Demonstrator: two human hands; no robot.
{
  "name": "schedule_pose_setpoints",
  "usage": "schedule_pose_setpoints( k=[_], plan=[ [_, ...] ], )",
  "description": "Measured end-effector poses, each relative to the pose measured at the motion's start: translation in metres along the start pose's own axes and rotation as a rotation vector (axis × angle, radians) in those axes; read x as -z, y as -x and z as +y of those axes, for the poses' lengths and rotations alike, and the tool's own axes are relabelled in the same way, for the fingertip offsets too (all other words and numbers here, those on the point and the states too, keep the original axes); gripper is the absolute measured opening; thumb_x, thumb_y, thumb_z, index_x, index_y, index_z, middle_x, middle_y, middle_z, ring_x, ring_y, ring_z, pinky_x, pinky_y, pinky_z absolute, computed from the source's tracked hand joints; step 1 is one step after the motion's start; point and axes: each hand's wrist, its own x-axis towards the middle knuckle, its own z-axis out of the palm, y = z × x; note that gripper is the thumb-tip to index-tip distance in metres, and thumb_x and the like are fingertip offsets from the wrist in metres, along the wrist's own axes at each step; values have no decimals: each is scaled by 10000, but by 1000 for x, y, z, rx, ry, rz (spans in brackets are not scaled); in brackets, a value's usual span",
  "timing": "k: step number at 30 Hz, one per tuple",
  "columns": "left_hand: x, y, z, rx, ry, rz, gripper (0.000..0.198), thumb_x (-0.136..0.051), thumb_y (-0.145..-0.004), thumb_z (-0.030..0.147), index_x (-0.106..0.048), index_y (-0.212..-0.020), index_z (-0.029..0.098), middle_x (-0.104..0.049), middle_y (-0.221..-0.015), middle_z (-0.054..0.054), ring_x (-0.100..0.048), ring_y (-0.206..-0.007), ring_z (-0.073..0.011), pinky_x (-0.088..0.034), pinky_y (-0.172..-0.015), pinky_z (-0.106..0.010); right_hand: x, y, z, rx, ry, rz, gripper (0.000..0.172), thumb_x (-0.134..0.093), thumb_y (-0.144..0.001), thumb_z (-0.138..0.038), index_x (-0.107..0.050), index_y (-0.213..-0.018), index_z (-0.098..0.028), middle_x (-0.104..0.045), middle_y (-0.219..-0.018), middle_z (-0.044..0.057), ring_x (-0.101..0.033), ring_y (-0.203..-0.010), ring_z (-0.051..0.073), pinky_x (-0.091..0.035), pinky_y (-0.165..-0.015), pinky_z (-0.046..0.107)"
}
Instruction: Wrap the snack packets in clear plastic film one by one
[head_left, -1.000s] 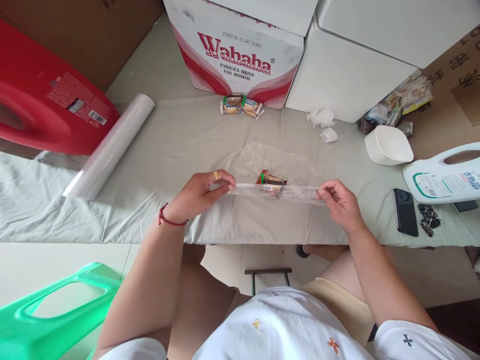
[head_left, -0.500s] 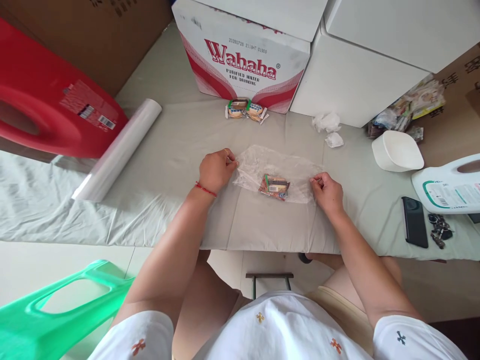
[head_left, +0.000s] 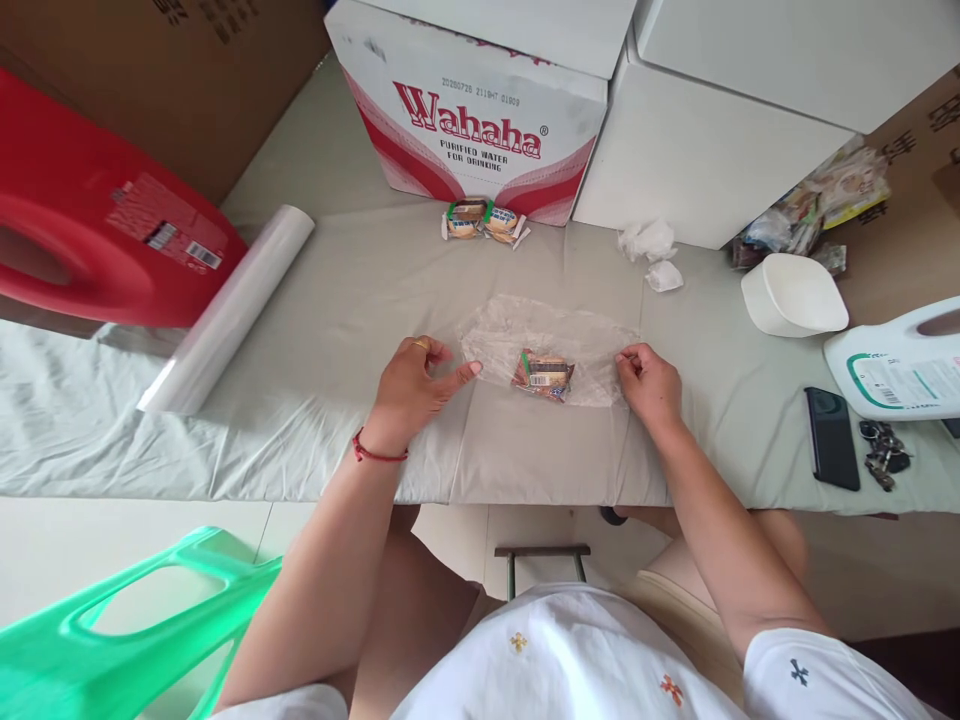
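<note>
A small wrapped snack (head_left: 544, 373) lies on the grey cloth under a folded sheet of clear cling film (head_left: 555, 335). My left hand (head_left: 414, 385) rests at the film's left end, fingers stretched out, one fingertip touching the film's edge. My right hand (head_left: 649, 381) is at the film's right end with its fingers curled and pinched on the film's edge.
A cling film roll (head_left: 229, 310) lies at the left beside a red jug (head_left: 97, 240). Two more wrapped snacks (head_left: 484, 220) sit by the Wahaha carton (head_left: 480, 110). White bowl (head_left: 791, 293), detergent bottle (head_left: 900, 365), phone (head_left: 831, 450) and keys (head_left: 885, 455) are at the right.
The near edge of the film, held up a second ago, has been folded over the snack and laid flat. My left hand has let go and drawn back, fingers now extended.
</note>
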Motion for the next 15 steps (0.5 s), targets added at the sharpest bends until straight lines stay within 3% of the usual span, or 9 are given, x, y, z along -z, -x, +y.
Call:
schedule_pose_setpoints(
  k=[3, 7, 15],
  plan=[
    [-3, 1, -7, -44, 71, -44, 465, -861, -648, 517, -758, -974, 202, -662, -1058, -60, -560, -836, -181, -496, -803, -330, -4, 2, 1, 5, 9, 50, 302, -504, -921, -454, -704, -962, -232, -727, -799, 42, -595, -697, 201, -343, -669, 317],
    [-2, 0, -10, -77, 199, -68, 234, -776, -752, 443, -784, -830, 223, -704, -913, -37, -555, -780, -171, -492, -796, -325, -8, 3, 4, 4, 21, 82, 319, -495, -918, -465, -706, -953, -228, -728, -811, 49, -597, -718, 207, -346, -678, 320],
    [18, 3, -19, 41, 334, -215, 255, -846, -685, 466, -793, -766, 230, -672, -709, -12, -530, -688, -169, -410, -649, -294, -11, 3, 6, 17, 19, 118, 347, -480, -926, -488, -704, -958, -225, -722, -813, 49, -602, -728, 209, -356, -691, 321]
  ],
)
